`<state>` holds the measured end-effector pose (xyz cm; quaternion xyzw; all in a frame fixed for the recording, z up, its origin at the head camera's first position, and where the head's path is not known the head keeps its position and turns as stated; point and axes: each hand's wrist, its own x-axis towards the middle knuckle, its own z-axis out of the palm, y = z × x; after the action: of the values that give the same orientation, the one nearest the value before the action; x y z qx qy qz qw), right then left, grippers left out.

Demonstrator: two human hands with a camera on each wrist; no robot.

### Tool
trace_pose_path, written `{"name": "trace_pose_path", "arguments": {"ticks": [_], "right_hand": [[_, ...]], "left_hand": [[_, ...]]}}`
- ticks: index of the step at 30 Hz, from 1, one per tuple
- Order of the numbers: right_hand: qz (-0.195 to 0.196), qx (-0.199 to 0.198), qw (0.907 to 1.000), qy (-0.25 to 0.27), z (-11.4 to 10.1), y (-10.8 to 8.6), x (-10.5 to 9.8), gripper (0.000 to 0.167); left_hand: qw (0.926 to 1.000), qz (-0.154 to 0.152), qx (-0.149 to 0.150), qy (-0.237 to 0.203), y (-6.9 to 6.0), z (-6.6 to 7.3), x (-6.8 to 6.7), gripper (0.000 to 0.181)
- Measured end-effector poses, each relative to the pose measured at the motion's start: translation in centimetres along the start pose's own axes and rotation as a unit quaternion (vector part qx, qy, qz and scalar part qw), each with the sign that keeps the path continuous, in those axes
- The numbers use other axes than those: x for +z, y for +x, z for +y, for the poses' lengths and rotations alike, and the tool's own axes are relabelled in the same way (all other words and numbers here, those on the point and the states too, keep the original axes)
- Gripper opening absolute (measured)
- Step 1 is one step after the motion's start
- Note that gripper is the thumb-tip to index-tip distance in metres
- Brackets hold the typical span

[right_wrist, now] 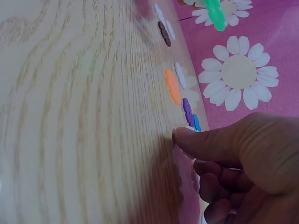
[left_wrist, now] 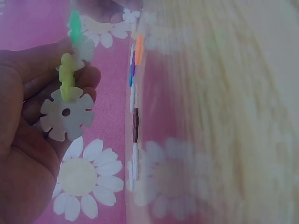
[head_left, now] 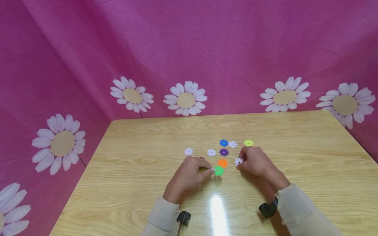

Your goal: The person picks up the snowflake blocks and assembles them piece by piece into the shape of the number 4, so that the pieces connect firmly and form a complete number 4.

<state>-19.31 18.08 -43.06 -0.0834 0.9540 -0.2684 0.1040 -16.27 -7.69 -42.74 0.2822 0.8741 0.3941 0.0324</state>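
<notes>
My left hand (head_left: 187,173) holds a chain of notched plastic discs just above the table. A green disc (head_left: 219,170) stands at the chain's right end, past the fingertips. In the left wrist view a white disc (left_wrist: 67,116) and a yellow disc (left_wrist: 67,79) slot together near the palm, with another white one between yellow and green. With thumb and fingers, my right hand (head_left: 257,161) pinches a separate white disc (head_left: 238,162) low over the wood, a short gap right of the green disc. Its remaining fingers curl in the right wrist view.
Loose discs lie flat on the wooden table (head_left: 124,183): orange (head_left: 222,163) behind the green one, then purple (head_left: 223,152), blue (head_left: 223,143), yellow (head_left: 248,143) and several white ones. A brown disc (left_wrist: 136,125) lies among them. A pink flowered cloth (head_left: 206,49) hangs behind.
</notes>
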Motion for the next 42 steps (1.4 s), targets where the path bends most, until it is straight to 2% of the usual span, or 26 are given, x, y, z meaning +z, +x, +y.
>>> {"name": "trace_pose_path", "arguments": {"ticks": [5, 14, 22, 33, 42], "right_hand": [[-0.004, -0.02, 0.9998, -0.005, 0.1, -0.2, 0.1, 0.018], [0.029, -0.111, 0.9933, -0.001, 0.4, -1.0, 0.3, 0.012], [0.042, -0.155, 0.9869, 0.016, -0.2, -1.8, 0.5, 0.006], [0.049, -0.176, 0.9814, 0.058, -1.5, -2.9, 0.6, 0.007], [0.068, -0.195, 0.9751, 0.08, -2.0, -3.4, 1.2, 0.008]], "left_hand": [[0.9998, -0.001, -0.02, -0.007, -0.1, 0.3, 0.0, 0.01], [0.9999, 0.0, -0.01, -0.006, -0.1, 0.2, -0.2, 0.009], [0.9998, -0.004, -0.02, -0.002, -0.2, 0.4, -0.5, 0.011], [0.9999, -0.001, -0.012, 0.011, 0.0, 0.4, -0.6, 0.011], [1.0, 0.001, 0.001, -0.001, 0.0, 0.4, -0.5, 0.01]]}}
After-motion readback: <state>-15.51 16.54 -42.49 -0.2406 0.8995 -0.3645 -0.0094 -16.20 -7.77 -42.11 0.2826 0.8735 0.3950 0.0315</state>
